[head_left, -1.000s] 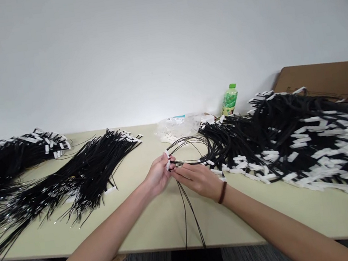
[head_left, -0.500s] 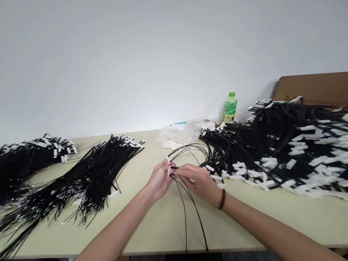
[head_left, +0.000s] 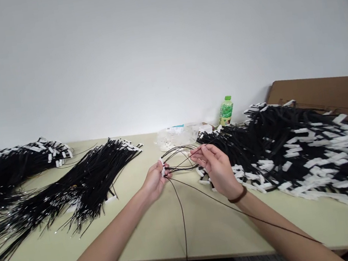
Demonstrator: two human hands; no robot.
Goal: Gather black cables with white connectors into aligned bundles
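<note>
Over the middle of the table, my left hand [head_left: 155, 180] is closed on a white connector [head_left: 162, 166] that has several thin black wires [head_left: 176, 149] running out of it. The wires bow to the right in loops. My right hand [head_left: 216, 165] is raised to the right of the connector, its thumb and forefinger pinching a thin dark wire. Two more loose wires hang from the connector, one down past the table's front edge and one [head_left: 223, 203] slanting across my right forearm.
Bundles of black wires [head_left: 96, 176] with white ends lie at the left. A large heap of black wires with white connectors [head_left: 323, 157] covers the right. Behind stand a clear plastic bag [head_left: 175, 138], a green-capped bottle [head_left: 226, 111] and a cardboard sheet [head_left: 324, 94].
My right hand has moved up and right, away from the connector, with a wire pinched in it. One loose wire has swung right across my forearm. My left hand still grips the connector.
</note>
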